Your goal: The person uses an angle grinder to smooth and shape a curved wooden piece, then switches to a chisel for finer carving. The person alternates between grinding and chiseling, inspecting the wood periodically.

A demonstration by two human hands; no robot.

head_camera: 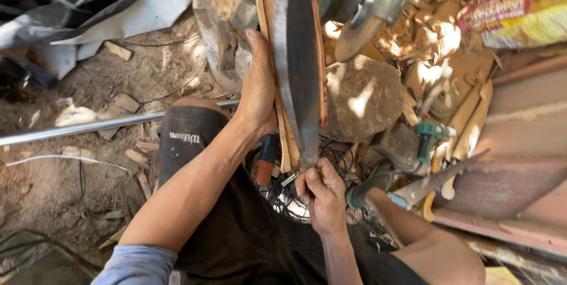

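Blade (298, 66): long dark metal, leaf-shaped, lying lengthwise on thin wooden slats (282, 125); tip end near the body, wide end running up out of frame.
Left hand (258, 87): flat against left edge of slats, fingers extended upward, pressing the stack; not wrapped around anything.
Right hand (322, 193): fingers pinched together on the narrow near end of blade.
Handling, judged: steel looks stiff and fairly heavy for its width; edges probably sharp, surface dull, not slippery. Best hold at narrow near end plus flat of the spine side, clear of edges. Slats light, thin, likely to split or slide against each other if only one side is pressed.
Support: round stone or stump (363, 99) just right of blade; no counter, work done over the dirt floor.
Nearby tools: green power tool (430, 137) right of stump; red-handled tool (266, 161) below left wrist; second flat blade (440, 176) lying at right; metal pipe (88, 126) across floor at left.
Containers: yellow-red printed sack (520, 4) top right corner, closed, contents not visible. Wood offcuts loose on floor around it, not in anything.
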